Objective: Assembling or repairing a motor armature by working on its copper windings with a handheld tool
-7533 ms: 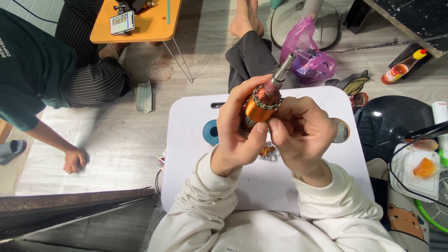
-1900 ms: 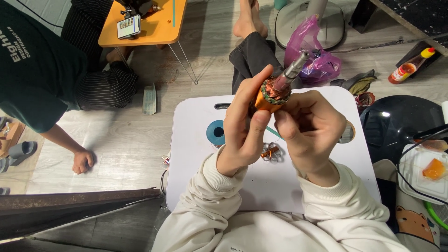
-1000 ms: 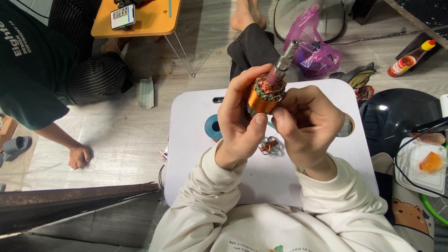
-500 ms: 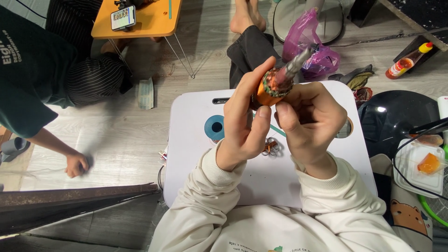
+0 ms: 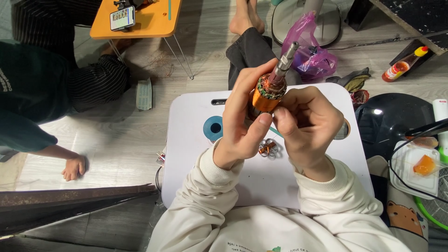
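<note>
Two hands hold one small motor part [image 5: 269, 88] up in the air above the white surface [image 5: 196, 154]. The motor part is round and orange, with copper wire wound at its top and a grey metal rod sticking out, tilted up and to the right. The left hand [image 5: 242, 126] is wrapped around the orange body, with its thumb pressed on the lower side. The right hand [image 5: 310, 126] is curled in close beside it, and its fingertips [image 5: 280, 114] pinch at the lower edge of the orange part, right next to the left thumb. Both arms wear cream sleeves. Under the hands, a little heap of silver rings and copper wire [image 5: 268, 148] lies on the white surface. A blue ring [image 5: 213, 127] lies on the surface too, just left of the left hand. Past the far edge of the surface sits a purple plastic bag [image 5: 310, 51] on the floor, with a red sauce bottle [image 5: 402, 65] further to the right. A round black thing [image 5: 396, 123] sits by the right side of the surface, and a clear tray with an orange lump [image 5: 422, 165] is near it. On the left, another person sits on the floor with one hand [image 5: 73, 167] flat down. A small orange table [image 5: 154, 21] with a phone [image 5: 122, 17] on it stands far back.
</note>
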